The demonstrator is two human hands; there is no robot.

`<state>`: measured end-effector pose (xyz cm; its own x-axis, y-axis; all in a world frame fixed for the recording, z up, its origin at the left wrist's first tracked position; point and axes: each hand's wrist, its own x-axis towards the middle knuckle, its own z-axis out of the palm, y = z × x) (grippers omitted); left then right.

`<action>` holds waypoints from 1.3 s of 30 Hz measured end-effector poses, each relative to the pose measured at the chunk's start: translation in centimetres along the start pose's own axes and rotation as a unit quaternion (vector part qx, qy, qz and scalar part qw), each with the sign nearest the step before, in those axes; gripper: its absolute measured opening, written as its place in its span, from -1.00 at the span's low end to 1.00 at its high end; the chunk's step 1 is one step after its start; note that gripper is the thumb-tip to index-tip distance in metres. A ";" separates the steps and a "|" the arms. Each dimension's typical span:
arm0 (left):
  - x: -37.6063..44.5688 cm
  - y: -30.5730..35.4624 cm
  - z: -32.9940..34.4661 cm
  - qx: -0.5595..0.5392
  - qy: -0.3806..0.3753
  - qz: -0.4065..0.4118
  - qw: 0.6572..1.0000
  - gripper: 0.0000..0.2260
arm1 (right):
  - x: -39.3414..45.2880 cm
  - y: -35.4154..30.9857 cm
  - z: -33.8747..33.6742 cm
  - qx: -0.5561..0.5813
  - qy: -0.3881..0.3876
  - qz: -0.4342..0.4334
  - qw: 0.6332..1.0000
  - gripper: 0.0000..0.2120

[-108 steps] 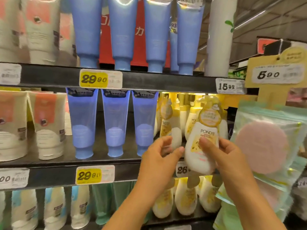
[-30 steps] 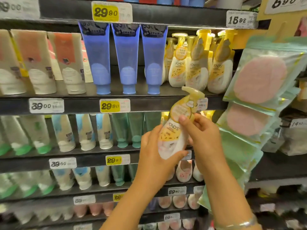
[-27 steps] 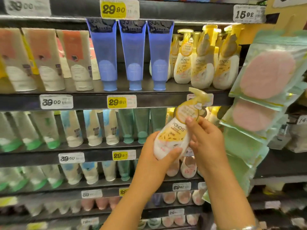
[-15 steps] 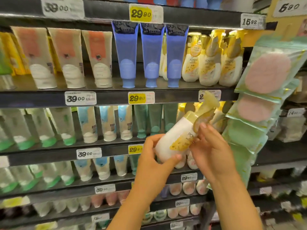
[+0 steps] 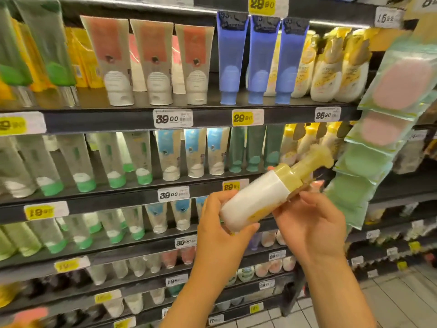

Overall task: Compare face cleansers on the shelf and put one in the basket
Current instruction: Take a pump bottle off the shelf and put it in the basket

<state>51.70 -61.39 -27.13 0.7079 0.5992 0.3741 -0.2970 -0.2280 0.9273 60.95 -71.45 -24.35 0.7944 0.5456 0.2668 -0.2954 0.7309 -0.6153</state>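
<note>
- Left hand (image 5: 218,229) grips the base of the pump bottle (image 5: 257,201).
- Right hand (image 5: 312,227) grasps its upper body.
- Bottle tilted, pump upper right, held before the shelf (image 5: 118,119).

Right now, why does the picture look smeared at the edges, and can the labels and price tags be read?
Head view: motion blur smears the left-side tubes and the hanging pouches; the wide lens bows the shelves. Central price tags reading 39.00 stay legible. The pump bottle, held by the left hand and right hand, is soft, its label unreadable. Shelf-strip light glares above.
</note>
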 end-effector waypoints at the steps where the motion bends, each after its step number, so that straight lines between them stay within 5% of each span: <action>1: -0.3 -0.2 -0.6 -0.019 -0.012 -0.012 1.000 -0.47 | -0.5 0.3 0.2 -0.012 -0.006 -0.003 1.000 -0.74; 11: -2.0 -0.4 -2.1 -0.316 -0.131 -0.246 0.907 -0.55 | -3.8 0.4 1.3 -0.044 0.030 -0.030 0.998 -0.69; 16: -2.0 0.3 -0.8 -0.319 -0.153 -0.295 0.887 -0.58 | -3.9 -1.0 0.8 -0.095 0.119 0.012 0.988 -0.55; 21: -2.1 0.7 1.5 -0.317 -0.150 -0.327 0.878 -0.65 | -3.8 -2.9 -0.5 -0.179 0.169 0.029 0.969 -0.63; 26: -2.5 1.1 3.6 -0.228 -0.196 -0.306 0.903 -0.43 | -4.1 -4.3 -1.9 -0.187 0.205 0.026 0.960 -0.83; 29: -2.8 1.2 5.0 -0.210 -0.220 -0.302 0.904 -0.41 | -4.4 -5.6 -2.3 -0.212 0.223 0.029 0.951 -0.68; 32: -3.0 1.5 6.2 -0.297 -0.214 -0.340 0.866 -0.50 | -4.6 -7.0 -2.4 -0.212 0.223 0.021 0.951 -0.44; 35: -3.1 1.8 7.1 -0.408 -0.199 -0.394 0.799 -0.67 | -4.8 -8.1 -3.0 -0.192 0.206 0.014 0.959 -0.45; 39: -3.3 2.0 8.3 -0.458 -0.225 -0.395 0.764 -0.63 | -5.1 -9.3 -3.6 -0.207 0.167 0.032 0.963 -0.51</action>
<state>54.10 -70.21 -26.38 0.9854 -0.0997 -0.1380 0.1596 0.8239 0.5438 61.60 -82.47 -22.68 0.9286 0.3711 0.0076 -0.1670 0.4360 -0.8843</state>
